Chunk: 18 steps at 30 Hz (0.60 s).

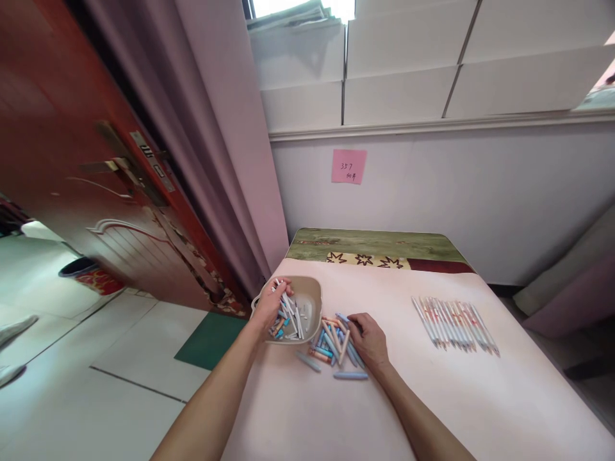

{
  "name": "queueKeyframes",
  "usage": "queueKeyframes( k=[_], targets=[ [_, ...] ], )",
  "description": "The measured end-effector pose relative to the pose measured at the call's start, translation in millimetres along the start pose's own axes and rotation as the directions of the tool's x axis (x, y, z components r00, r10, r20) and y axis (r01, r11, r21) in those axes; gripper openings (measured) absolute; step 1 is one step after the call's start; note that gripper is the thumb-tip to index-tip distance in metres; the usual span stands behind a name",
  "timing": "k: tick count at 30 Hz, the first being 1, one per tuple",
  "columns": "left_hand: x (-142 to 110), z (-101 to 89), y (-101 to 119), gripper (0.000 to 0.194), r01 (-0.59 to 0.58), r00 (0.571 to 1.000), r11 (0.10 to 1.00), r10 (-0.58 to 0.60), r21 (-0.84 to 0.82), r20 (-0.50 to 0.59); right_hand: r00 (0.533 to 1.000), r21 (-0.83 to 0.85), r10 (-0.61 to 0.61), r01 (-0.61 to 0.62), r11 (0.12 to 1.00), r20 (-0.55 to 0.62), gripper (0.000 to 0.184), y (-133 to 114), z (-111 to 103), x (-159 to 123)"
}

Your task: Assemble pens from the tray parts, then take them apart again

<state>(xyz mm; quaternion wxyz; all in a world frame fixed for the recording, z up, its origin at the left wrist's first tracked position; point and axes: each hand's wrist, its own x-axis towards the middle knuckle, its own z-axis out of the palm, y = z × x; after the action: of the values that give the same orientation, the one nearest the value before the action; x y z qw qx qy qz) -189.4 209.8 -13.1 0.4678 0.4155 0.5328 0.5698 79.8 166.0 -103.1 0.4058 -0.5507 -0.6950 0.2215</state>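
My left hand (276, 304) is inside a beige plastic basket (314, 298) at the table's left edge. Its fingers are closed on thin white sticks, and more white sticks (298, 321) lie below them among small blue and orange pieces. On the table right of the basket is a loose pile of light blue, orange and pale pen-like tubes (331, 339). At the pile's right side, my right hand (369, 336) has its fingers curled, with thumb and forefinger at the end of a light blue tube (342, 317). One blue tube (350, 376) lies apart, nearer me.
A row of slim whitish pens with red marks (454, 323) lies side by side on the right of the pale tabletop (423, 403). Behind the table is a wall with a pink note (348, 166). A red door (96, 179) and purple curtain (216, 115) stand left.
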Motion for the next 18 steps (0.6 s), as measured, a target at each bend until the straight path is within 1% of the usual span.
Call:
queueKeyframes(
  k=[3, 7, 10, 11, 13, 14, 15, 16, 17, 18],
  targets=[
    [3.2, -3.4, 6.4, 0.035, -0.005, 0.998, 0.997, 0.0, -0.077, -0.058, 0.999, 0.062, 0.029, -0.026, 0.998, -0.041, 0.026, 1.2, -0.4, 0.2],
    [6.4, -6.5, 6.9, 0.031, -0.006, 0.992, 0.988, -0.015, -0.157, -0.127, 0.99, 0.18, 0.101, -0.082, 0.98, -0.099, 0.033, 7.2, 0.0, -0.7],
    [11.8, -9.4, 8.0, 0.028, 0.004, 0.984, 0.98, -0.04, -0.201, -0.176, 0.989, 0.21, 0.116, -0.094, 0.973, -0.095, 0.033, 9.0, -1.1, -1.8],
    [13.6, -9.8, 9.0, 0.028, 0.012, 0.981, 0.977, -0.052, -0.212, -0.184, 0.985, 0.209, 0.126, -0.1, 0.973, -0.115, 0.033, 6.7, -2.6, -1.1],
    [15.6, -7.5, 11.0, 0.029, 0.035, 0.98, 0.972, -0.078, -0.231, -0.182, 0.967, 0.209, 0.143, -0.099, 0.973, -0.209, 0.034, -5.0, -7.5, 3.5],
    [15.6, -4.1, 11.7, 0.029, 0.05, 0.982, 0.97, -0.091, -0.237, -0.168, 0.955, 0.222, 0.143, -0.085, 0.971, -0.26, 0.035, -14.9, -10.4, 7.9],
    [14.7, 1.2, 11.9, 0.029, 0.067, 0.984, 0.968, -0.104, -0.241, -0.145, 0.946, 0.24, 0.135, -0.063, 0.969, -0.293, 0.037, -27.4, -13.1, 13.6],
    [13.2, 8.2, 11.5, 0.03, 0.086, 0.987, 0.967, -0.116, -0.241, -0.114, 0.95, 0.285, 0.116, -0.03, 0.958, -0.289, 0.038, -41.8, -14.8, 20.3],
    [11.0, 16.6, 10.7, 0.03, 0.105, 0.989, 0.966, -0.127, -0.238, -0.078, 0.974, 0.339, 0.081, -0.005, 0.941, -0.209, 0.037, -57.3, -15.1, 27.7],
    [8.5, 25.8, 9.6, 0.031, 0.122, 0.99, 0.965, -0.136, -0.232, -0.042, 0.997, 0.38, 0.038, -0.007, 0.925, -0.074, 0.037, -73.0, -13.6, 35.2]
  ],
)
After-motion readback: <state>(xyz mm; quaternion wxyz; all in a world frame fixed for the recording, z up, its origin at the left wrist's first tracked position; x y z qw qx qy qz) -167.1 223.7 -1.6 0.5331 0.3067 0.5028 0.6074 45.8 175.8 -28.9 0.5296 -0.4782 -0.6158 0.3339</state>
